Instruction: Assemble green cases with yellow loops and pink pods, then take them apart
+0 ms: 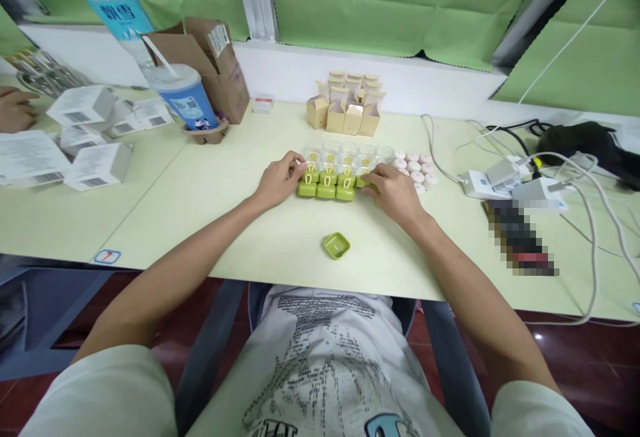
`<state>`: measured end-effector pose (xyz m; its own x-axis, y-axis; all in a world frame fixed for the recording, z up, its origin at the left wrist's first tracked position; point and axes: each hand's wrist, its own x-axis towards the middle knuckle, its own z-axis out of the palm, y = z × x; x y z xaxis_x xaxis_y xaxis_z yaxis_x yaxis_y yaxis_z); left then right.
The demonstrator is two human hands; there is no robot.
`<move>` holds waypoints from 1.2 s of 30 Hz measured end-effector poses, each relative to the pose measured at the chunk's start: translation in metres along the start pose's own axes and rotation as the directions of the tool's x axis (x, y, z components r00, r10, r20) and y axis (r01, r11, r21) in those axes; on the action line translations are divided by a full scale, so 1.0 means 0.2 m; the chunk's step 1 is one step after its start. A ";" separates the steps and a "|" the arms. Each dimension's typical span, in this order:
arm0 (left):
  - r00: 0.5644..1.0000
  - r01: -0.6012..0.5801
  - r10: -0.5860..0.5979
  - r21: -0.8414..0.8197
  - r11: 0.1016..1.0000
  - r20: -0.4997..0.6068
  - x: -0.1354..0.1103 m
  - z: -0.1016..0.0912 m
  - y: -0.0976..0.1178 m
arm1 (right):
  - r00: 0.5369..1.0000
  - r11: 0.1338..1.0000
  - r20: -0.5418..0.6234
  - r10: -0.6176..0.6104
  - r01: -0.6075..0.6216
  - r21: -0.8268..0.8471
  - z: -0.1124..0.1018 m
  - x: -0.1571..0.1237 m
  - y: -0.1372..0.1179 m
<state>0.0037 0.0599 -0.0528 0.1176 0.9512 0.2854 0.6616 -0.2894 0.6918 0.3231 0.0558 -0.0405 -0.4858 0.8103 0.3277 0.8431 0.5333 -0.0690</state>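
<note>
Several small green cases (326, 186) with yellow inserts lie packed in rows on the pale table (280, 237), with clear lids (345, 154) lined up behind them. My left hand (278, 180) rests at the left end of the rows, its fingers curled and pinching the edge of a case. At the right end, my right hand (395, 190) has its fingers closed over another green case. One loose green lid (337, 245) lies nearer me. Pink round pieces (415, 168) sit just right of the rows.
Small tan cartons (350, 110) stand at the back. A blue cup with a straw (186, 98), a brown box (220, 64) and white labelled boxes (97, 164) lie to the left, by another person's hand (15, 109). Chargers and cables (520, 180) spread on the right.
</note>
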 end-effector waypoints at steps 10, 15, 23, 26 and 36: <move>0.999 -0.036 0.036 0.044 0.998 0.016 0.00 0.00 -0.03 | 1.000 0.993 -0.026 -0.013 0.016 0.117 0.04 -0.04 0.03; 0.995 -0.082 0.084 0.037 0.996 -0.056 0.01 0.00 -0.06 | 0.986 0.980 -0.167 0.001 0.033 0.197 -0.05 -0.04 0.03; 0.817 -0.558 0.551 0.010 0.830 -0.172 -0.12 0.01 0.08 | 0.884 0.882 -0.017 0.468 -0.465 0.079 -0.60 -0.39 0.32; 0.605 -0.794 0.780 -0.059 0.604 -0.157 -0.22 0.08 0.18 | 0.799 0.825 0.266 0.539 -0.565 0.026 -0.56 -0.44 0.36; 0.491 -0.808 0.745 -0.085 0.584 0.451 -0.33 0.17 0.21 | 0.787 0.876 0.417 0.454 -0.480 -0.048 -0.34 -0.38 0.37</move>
<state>0.0484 -0.0115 -0.0644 0.8850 0.2998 0.3561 0.2282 -0.9462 0.2295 0.4384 0.0183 -0.0063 -0.0958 0.9814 -0.1663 0.9827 0.0667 -0.1726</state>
